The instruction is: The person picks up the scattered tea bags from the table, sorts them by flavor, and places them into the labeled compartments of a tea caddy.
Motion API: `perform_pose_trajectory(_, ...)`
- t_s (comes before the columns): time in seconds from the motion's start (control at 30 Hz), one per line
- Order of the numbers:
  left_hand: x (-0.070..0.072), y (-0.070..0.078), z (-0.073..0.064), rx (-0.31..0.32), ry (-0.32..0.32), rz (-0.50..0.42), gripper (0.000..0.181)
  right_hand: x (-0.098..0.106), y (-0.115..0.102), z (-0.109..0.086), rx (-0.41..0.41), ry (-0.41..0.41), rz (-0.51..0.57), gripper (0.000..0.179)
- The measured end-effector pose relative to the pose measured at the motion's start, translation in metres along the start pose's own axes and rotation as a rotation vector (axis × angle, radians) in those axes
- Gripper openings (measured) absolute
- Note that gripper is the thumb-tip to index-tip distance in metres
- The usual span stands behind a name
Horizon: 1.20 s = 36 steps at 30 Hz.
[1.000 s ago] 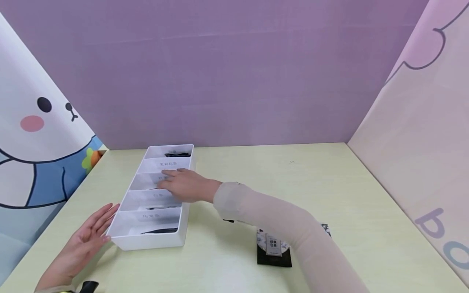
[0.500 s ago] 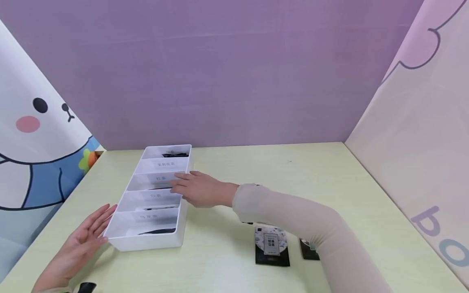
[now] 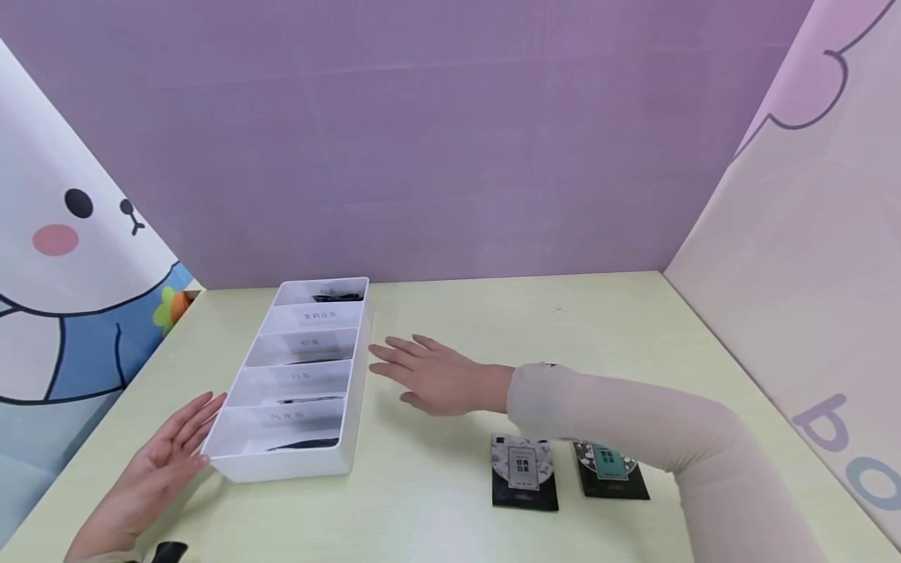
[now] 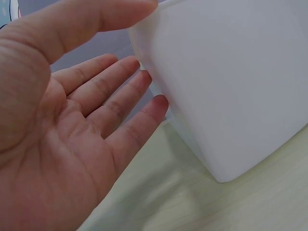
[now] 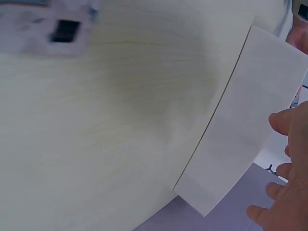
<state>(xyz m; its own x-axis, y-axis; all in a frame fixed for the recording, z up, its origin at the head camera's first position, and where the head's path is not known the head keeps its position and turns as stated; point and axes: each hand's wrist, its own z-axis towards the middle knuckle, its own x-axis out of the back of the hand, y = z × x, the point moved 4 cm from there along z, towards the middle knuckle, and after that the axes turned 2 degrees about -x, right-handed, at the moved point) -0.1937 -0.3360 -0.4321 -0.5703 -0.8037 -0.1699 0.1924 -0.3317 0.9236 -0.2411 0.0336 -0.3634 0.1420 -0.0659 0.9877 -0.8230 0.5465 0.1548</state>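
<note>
A long white box [image 3: 355, 391] with several compartments in a row stands on the left of the table. Labels with printed characters show on its dividers, and dark flat packets lie in some compartments. At its near left corner is my left hand [image 3: 158, 465], fingers straight, thumb and fingertips right at the wall [image 4: 231, 86]. My right hand [image 3: 439, 379] hovers over the table to the right of the box, fingers spread, holding nothing. Two black sachets lie near the right forearm: one with a grey label [image 3: 523, 473], the other with a teal label [image 3: 611, 471], partly under the sleeve.
The pale wooden tabletop [image 3: 422, 500] reaches back to a purple wall panel [image 3: 436, 156]. A printed cartoon panel [image 3: 91, 313] closes off the left side, and a pale panel [image 3: 809, 274] the right.
My right hand has drawn back from over the box's middle compartments to the right, baring the teal-labelled sachet. My left hand has stayed at the box's corner.
</note>
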Motion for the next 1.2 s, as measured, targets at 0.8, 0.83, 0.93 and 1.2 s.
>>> perform_pose_trajectory(0.8, -0.002, 0.000, 0.001, -0.006, -0.004, 0.016, 0.079, -0.028, 0.014, -0.112, -0.027, -0.035, 0.026, 0.062)
perform_pose_trajectory(0.83, -0.002, 0.000, 0.001, 0.000, 0.003, 0.017, 0.079, -0.029, 0.014, -0.115, -0.025, -0.037, 0.024, 0.063)
perform_pose_trajectory(0.93, -0.002, 0.000, 0.000, 0.010, 0.014, 0.004, 0.078, -0.033, 0.013, -0.124, -0.029, -0.047, 0.050, 0.064)
perform_pose_trajectory(1.2, -0.002, 0.002, 0.000, 0.008, 0.017, 0.004, 0.079, -0.043, 0.015, -0.140, -0.132, -0.157, 0.167, 0.079)
